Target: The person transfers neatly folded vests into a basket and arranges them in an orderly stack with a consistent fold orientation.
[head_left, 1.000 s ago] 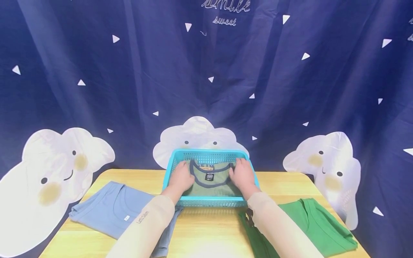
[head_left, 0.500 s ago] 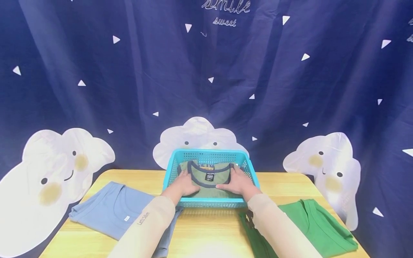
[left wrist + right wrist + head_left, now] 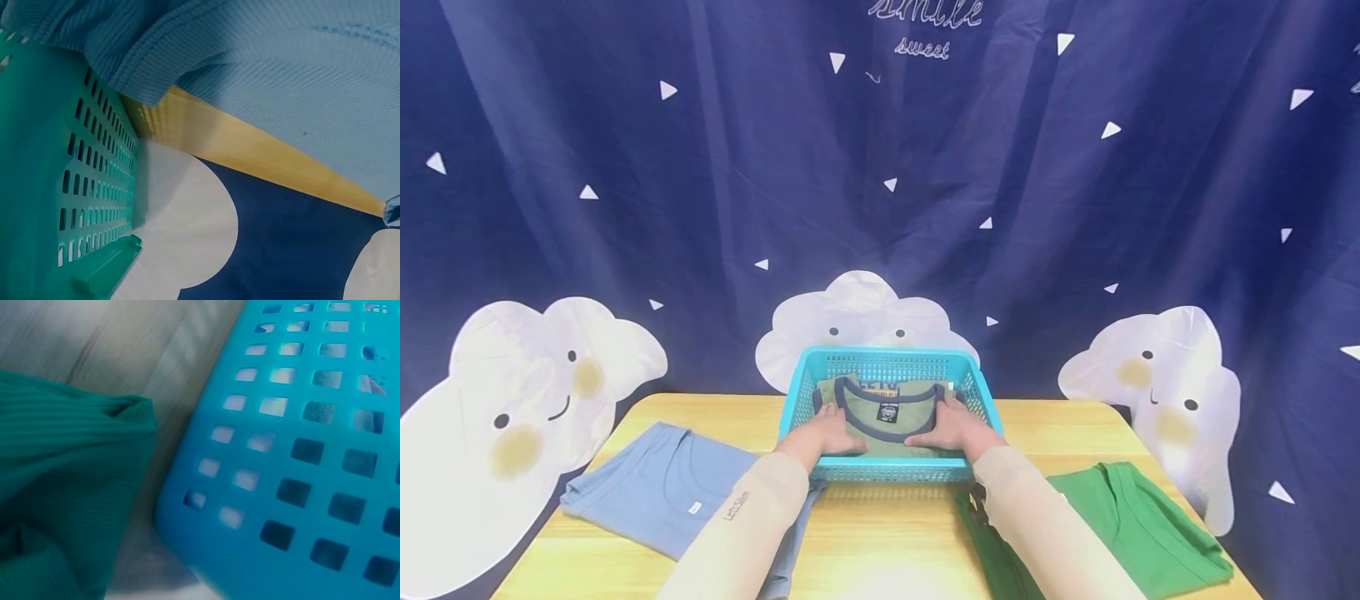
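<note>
Olive shirt (image 3: 883, 428) now shows both shoulders beyond the lowered fingers (image 3: 830, 412).

On the smooth, wood-grained tabletop (image 3: 887, 542), glossy at its near edge, the turquoise basket (image 3: 891, 472) is perforated plastic, the olive shirt (image 3: 887, 448) in it matt cloth, and the blue shirt (image 3: 651, 483) towards the left edge and green shirt (image 3: 1150, 537) towards the right finely ribbed cloth.

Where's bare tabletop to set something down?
Table: near-middle patch, bordered by the basket, blue shirt and green shirt; far-left patch between basket, blue shirt and far edge; far-right patch between basket, green shirt and far edge. Crowded: inside the basket, left hand and right hand on the olive shirt.
</note>
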Demonstrator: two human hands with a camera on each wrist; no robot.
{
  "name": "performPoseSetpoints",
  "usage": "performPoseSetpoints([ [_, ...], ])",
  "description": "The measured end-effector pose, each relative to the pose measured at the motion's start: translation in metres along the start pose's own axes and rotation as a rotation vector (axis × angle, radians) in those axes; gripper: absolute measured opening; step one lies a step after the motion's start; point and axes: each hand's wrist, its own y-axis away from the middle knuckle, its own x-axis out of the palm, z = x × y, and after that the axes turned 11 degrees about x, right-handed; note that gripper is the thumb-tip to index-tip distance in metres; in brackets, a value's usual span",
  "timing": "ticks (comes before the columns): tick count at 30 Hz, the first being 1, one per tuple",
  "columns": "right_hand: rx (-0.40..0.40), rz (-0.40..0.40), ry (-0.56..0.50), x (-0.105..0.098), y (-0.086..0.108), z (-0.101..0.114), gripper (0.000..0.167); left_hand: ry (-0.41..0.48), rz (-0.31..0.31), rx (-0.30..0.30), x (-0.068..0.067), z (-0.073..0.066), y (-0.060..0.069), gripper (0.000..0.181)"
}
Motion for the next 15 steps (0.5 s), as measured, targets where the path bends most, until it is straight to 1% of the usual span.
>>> performPoseSetpoints([
  [6, 0.006, 0.051, 0.004, 0.0003, -0.0012, 0.0003, 0.105, -0.015, 0.026, 0.007, -0.0012, -0.0003, -0.0001, 0.105],
  [15, -0.005, 0.061, -0.001, 0.001, -0.0019, 0.0005, 0.1, -0.066, 0.066, -0.014, 0.0003, 0.0004, -0.0015, 0.107],
])
